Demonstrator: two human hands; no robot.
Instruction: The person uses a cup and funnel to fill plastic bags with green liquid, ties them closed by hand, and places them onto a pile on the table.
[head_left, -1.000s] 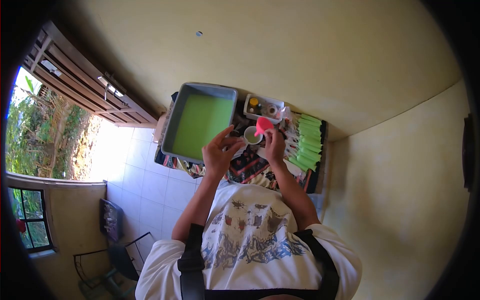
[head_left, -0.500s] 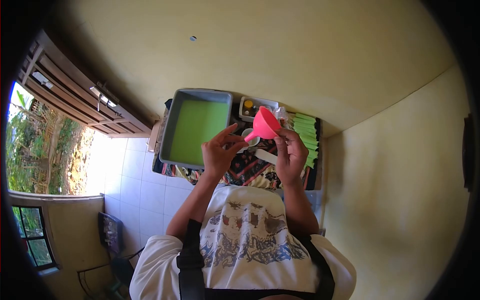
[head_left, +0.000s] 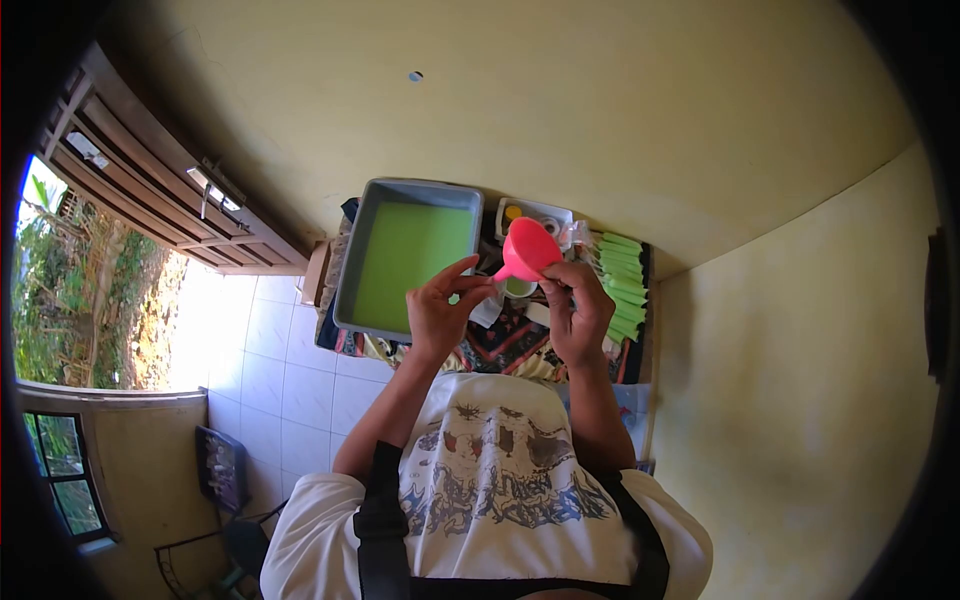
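Yellow walls point(head_left: 640, 110); white tiled floor point(head_left: 270, 350); brown wooden door point(head_left: 150, 190); sunlit greenery outside; window point(head_left: 60, 470) lower left.

A home, likely a porch or room by an open doorway: yellow plastered walls point(head_left: 650, 120), a white tiled floor point(head_left: 270, 350), a wooden louvred door point(head_left: 150, 190), garden greenery outside, and a patterned cloth-covered surface point(head_left: 490, 340).

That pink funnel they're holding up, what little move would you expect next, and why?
Probably bringing the funnel's spout into whatever the left hand pinches. The right hand holds the pink funnel tilted, its spout pointing toward the left fingertips. What they pinch is too small to make out. A small cup sits just below, beside the grey tray of green liquid.
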